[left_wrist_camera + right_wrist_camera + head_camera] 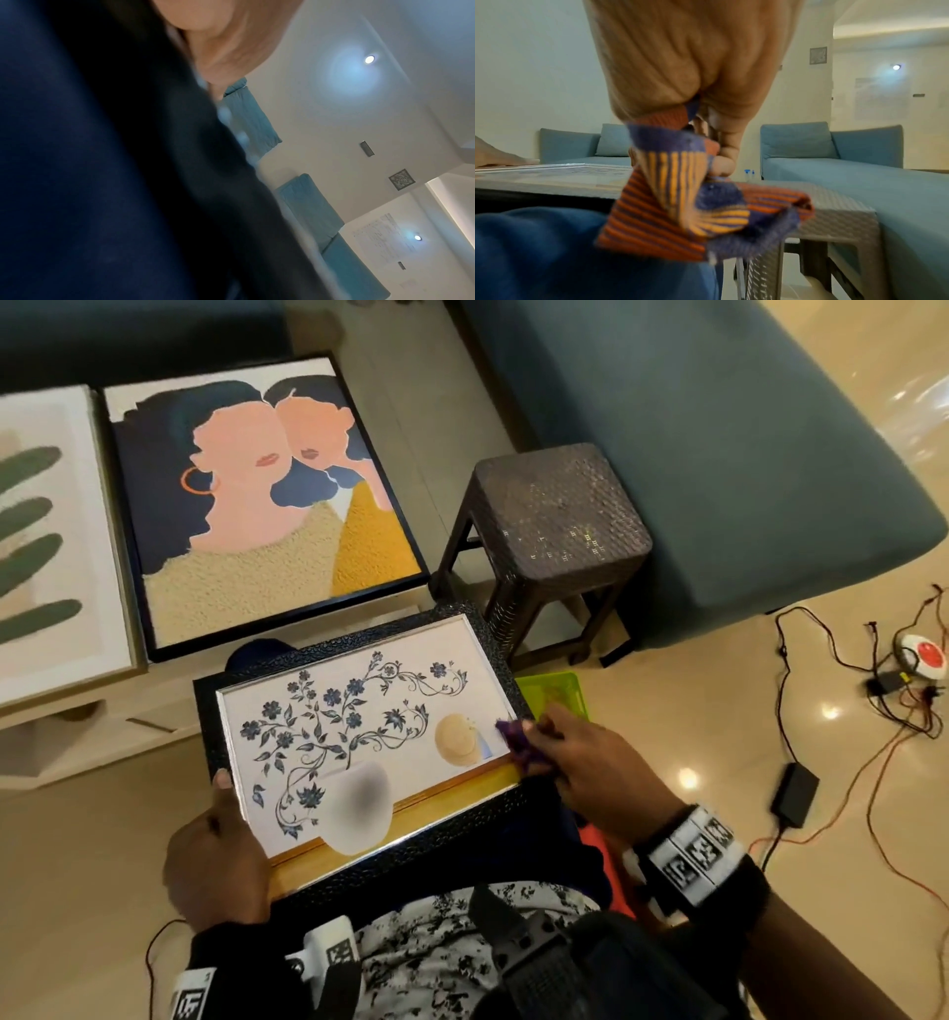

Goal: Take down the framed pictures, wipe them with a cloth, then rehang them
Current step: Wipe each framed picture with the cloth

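Observation:
A black-framed floral picture (359, 742) with blue flowers and a white vase lies across my lap. My left hand (221, 850) grips its near left edge, thumb on the frame's front. My right hand (580, 762) holds a bunched purple, orange and yellow striped cloth (513, 737) at the picture's right edge. In the right wrist view the cloth (700, 203) hangs from my curled fingers (721, 162), with the frame (552, 178) lying flat to the left. The left wrist view shows only dark cloth and a blurred part of my hand (218, 40).
Two more framed pictures lean ahead: a portrait of two figures (257, 505) and a green leaf print (46, 541). A dark woven stool (554, 516), a teal sofa (719, 454), a green tray (554, 695) and loose cables (847, 711) on the floor lie to the right.

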